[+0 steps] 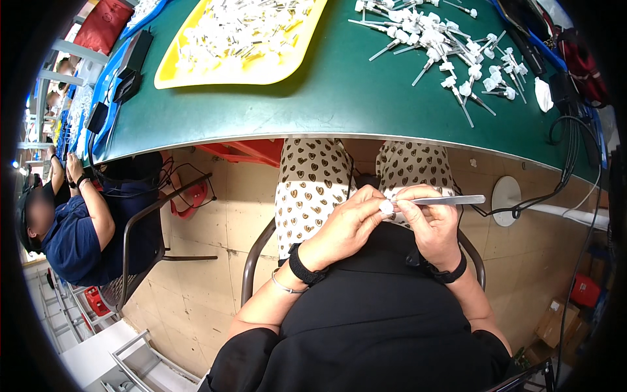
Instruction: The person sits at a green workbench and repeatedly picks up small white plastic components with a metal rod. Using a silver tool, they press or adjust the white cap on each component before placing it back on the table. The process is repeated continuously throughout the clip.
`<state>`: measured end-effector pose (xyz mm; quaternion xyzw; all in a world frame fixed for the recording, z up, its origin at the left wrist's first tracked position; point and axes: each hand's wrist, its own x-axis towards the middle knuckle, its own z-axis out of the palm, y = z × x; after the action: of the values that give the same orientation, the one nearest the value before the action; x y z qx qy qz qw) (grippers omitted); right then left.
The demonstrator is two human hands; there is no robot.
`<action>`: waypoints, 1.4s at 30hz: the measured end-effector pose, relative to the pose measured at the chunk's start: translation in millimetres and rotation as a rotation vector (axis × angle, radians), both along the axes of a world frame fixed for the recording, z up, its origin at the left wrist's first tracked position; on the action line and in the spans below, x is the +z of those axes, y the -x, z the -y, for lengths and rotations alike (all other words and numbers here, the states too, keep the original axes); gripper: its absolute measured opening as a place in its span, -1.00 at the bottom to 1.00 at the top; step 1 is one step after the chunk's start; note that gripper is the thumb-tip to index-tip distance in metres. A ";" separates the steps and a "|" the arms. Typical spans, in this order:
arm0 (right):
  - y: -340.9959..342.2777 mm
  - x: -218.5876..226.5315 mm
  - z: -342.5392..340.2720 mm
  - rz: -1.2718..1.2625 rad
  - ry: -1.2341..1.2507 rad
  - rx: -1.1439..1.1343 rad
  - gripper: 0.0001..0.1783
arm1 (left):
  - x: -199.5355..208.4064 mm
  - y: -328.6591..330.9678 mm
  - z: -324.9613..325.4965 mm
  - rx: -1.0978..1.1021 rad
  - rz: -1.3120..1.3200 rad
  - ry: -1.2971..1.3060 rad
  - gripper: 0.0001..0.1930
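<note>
small white part in left hand, silvery tool in right, tray & pile up on table

pinching small white part (386, 208) in left hand (353, 221), thumb & fingertips closed onto it. gripping flat silvery tool (454, 200) in right hand (430, 225), thumb & fingers closed around it too, blunt end sticking out to the right. can't tell re: contact btwn part & tool, fingers in the way. holding both over lap, just off near edge of green table (313, 114), hands close together.

containers: top ctr, see yellow tray (225, 83), shallow w/ raised rim, cut off by upper edge of view. heaped w/ lots of small white & metallic pcs (245, 36), covering most of its bottom.

right of tray, well apart, see loose pile (431, 39) of white-headed pcs w/ thin stems, lying every which way straight on tabletop.

upper left, spot blue tray (154, 14) w/ small white pcs in it; below that, another blue container (104, 83) near whitish/clear stuff, too blurry to name.

lower right, note cardboard box (556, 321); can't make out contents.
</note>
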<state>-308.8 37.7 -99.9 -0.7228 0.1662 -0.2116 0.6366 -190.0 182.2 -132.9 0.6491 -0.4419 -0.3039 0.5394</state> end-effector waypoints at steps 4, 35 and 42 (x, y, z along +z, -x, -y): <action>0.3 -0.3 -2.6 -0.011 0.011 -0.032 -0.95 | -0.8 0.8 -0.1 0.006 0.020 0.003 -0.83; 0.2 1.5 1.9 0.057 0.198 0.057 -0.92 | -5.5 -0.9 -1.0 -0.023 -0.011 0.014 -0.83; 1.7 0.6 -0.1 0.022 0.099 0.037 -0.93 | -6.8 1.0 -0.3 -0.007 -0.036 0.027 -0.86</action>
<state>-310.5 37.7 -99.3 -0.7540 0.1350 -0.2158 0.6055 -191.1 182.4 -139.8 0.6346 -0.4383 -0.3113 0.5552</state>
